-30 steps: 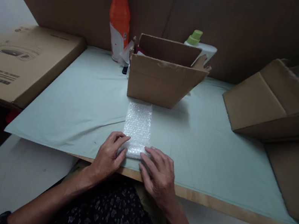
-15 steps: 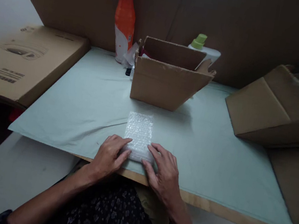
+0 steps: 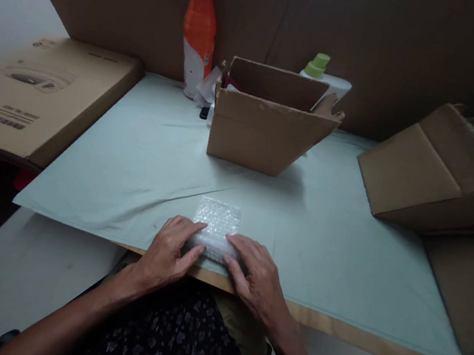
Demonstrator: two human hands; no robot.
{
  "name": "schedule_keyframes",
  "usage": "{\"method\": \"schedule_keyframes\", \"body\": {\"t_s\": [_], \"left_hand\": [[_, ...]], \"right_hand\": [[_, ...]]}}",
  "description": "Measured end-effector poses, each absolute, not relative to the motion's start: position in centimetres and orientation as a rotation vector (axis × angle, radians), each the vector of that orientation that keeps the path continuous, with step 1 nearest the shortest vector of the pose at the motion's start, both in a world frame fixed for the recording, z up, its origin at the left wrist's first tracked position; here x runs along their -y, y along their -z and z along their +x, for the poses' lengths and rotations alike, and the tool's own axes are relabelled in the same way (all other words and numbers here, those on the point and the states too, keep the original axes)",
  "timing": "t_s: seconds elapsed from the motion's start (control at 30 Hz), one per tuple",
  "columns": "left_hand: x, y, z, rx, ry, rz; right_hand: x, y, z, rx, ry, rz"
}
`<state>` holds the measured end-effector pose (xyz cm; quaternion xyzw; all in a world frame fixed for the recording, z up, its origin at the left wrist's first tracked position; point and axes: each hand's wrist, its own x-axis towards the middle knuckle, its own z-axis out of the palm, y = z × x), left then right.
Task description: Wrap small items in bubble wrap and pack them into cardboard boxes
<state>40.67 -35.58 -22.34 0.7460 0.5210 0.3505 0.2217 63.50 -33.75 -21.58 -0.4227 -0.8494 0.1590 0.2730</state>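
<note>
A piece of bubble wrap lies near the front edge of the cloth-covered table, its near end rolled into a thick bundle and its far end flat. My left hand grips the left end of the roll, thumb on the near side and fingers over the top. At the right end, my right hand holds the roll in the same way. Whatever may be inside the wrap cannot be made out.
Behind the wrap stands an open cardboard box. An orange bottle and a white bottle with a green cap stand at the back. A flat carton lies left; another cardboard box sits right.
The flat part of the bubble wrap is shorter, as the near end has been rolled up further. Both hands have stayed at the ends of the roll.
</note>
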Motion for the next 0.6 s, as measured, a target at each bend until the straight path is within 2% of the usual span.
{"method": "schedule_keyframes", "body": {"t_s": [0.1, 0.27, 0.4, 0.5, 0.6], "left_hand": [[34.0, 22.9, 41.0, -1.605, -0.952, 2.094], [32.9, 23.4, 41.3, -1.661, -1.046, 1.922], [34.5, 22.9, 41.5, -1.514, -1.252, 1.285], [35.4, 22.2, 41.9, -1.242, -1.233, 0.867], [35.5, 21.5, 42.5, -1.136, -1.179, 0.746]], "right_hand": [[33.9, 21.9, 63.2, 2.263, -0.203, -1.166], [32.8, 22.8, 62.0, 2.357, -0.167, -1.193], [32.1, 22.8, 61.3, 2.064, -0.411, -1.323], [32.7, 22.4, 61.0, 1.918, -0.732, -1.346], [33.6, 21.8, 61.2, 1.879, -0.928, -1.306]]}}
